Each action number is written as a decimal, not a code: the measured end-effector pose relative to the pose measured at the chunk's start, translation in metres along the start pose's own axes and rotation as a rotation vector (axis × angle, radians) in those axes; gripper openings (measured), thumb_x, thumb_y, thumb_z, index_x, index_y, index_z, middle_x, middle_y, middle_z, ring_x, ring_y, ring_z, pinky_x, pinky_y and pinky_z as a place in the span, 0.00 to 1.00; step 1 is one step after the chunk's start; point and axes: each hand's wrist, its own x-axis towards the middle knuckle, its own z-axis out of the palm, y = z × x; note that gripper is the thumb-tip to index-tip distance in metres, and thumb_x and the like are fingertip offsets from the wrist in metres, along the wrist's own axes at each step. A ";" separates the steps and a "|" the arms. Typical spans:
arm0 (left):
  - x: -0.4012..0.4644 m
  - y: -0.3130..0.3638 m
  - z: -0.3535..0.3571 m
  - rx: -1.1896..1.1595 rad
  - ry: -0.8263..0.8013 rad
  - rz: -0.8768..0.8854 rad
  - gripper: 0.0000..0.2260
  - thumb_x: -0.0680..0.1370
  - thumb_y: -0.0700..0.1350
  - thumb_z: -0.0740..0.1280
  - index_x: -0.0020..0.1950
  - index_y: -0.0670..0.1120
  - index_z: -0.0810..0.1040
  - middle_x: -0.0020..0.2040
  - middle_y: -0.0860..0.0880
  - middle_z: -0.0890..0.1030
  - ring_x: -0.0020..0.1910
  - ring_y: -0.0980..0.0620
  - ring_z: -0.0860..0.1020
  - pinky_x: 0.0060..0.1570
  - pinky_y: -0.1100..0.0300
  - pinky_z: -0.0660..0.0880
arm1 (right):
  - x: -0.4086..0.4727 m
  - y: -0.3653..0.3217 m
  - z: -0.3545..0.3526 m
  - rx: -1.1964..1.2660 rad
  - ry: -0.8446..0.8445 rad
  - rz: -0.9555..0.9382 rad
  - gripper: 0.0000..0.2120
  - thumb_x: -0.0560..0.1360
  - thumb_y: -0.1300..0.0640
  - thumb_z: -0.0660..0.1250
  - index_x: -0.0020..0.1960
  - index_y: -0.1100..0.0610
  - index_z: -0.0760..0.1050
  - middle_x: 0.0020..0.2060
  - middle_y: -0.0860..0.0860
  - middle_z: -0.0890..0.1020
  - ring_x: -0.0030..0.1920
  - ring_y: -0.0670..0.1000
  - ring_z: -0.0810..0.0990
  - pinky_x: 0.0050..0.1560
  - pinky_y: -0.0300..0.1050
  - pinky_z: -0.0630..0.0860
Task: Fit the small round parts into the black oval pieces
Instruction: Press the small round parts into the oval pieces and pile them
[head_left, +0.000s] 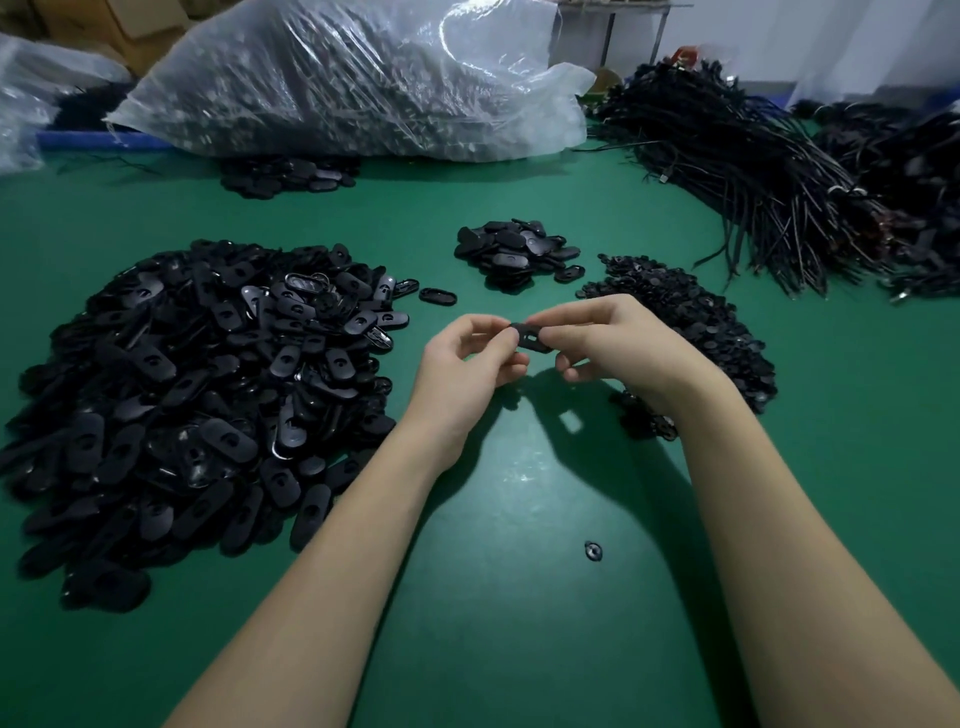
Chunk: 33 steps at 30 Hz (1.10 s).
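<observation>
Centrally, black oval piece (529, 336) held above green table (519, 519), left hand (467, 364) and right hand (613, 343) pinching its ends, fingers curled around it.

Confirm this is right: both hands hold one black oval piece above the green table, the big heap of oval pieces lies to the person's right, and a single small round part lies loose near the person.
One thing is wrong: the big heap of oval pieces lies to the person's left, not right. The head view shows it. The rest holds: the left hand and right hand hold one black oval piece above the green table, and a small round part lies loose nearby.
</observation>
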 end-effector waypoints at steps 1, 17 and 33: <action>0.000 0.000 -0.001 0.011 -0.013 0.006 0.01 0.81 0.39 0.68 0.50 0.44 0.79 0.47 0.44 0.82 0.41 0.54 0.84 0.46 0.63 0.80 | -0.002 -0.002 -0.003 -0.023 -0.029 0.006 0.09 0.81 0.63 0.68 0.56 0.55 0.85 0.43 0.51 0.86 0.34 0.44 0.80 0.40 0.37 0.80; -0.004 0.009 -0.005 -0.163 -0.087 -0.071 0.10 0.81 0.34 0.65 0.57 0.43 0.83 0.53 0.41 0.86 0.48 0.50 0.86 0.48 0.65 0.80 | -0.025 0.004 -0.055 -0.675 -0.015 0.140 0.05 0.67 0.47 0.81 0.41 0.40 0.86 0.33 0.36 0.84 0.30 0.33 0.78 0.39 0.36 0.71; -0.007 0.012 -0.004 -0.172 -0.118 -0.082 0.05 0.79 0.34 0.68 0.53 0.41 0.81 0.47 0.43 0.87 0.48 0.48 0.86 0.49 0.63 0.81 | -0.023 -0.009 -0.036 -0.145 0.037 -0.129 0.02 0.77 0.57 0.75 0.47 0.55 0.85 0.32 0.47 0.82 0.33 0.43 0.77 0.33 0.34 0.75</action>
